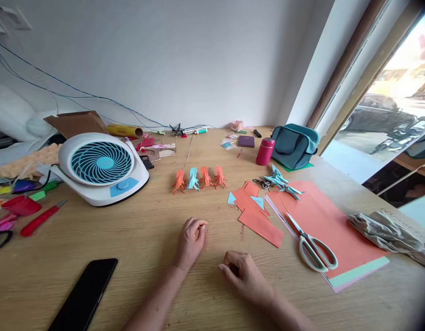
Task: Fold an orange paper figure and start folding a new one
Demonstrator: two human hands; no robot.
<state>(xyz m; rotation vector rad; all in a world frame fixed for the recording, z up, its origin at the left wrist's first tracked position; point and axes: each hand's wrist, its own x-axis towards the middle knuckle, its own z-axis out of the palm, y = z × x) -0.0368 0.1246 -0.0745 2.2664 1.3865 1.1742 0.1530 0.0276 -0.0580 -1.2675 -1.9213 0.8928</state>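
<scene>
My left hand (190,242) rests on the wooden table with its fingers curled in, and nothing shows in it. To its right lies my right hand (246,276), also loosely closed, with a small hollow between thumb and fingers that looks empty. Beyond my hands stands a row of several folded paper figures with thin legs: a light blue one (193,179) among orange ones (179,180). Nearest my right hand are cut pieces of orange paper (261,227), and further right scissors (314,250) lie across large orange sheets (322,207).
A white fan (102,165) stands at the left, with a black phone (84,294) near the front edge. A red-handled knife (40,220) lies far left. Blue folded paper (281,181), a pink bottle (265,151), a teal bag (295,146) and crumpled cloth (388,234) are on the right.
</scene>
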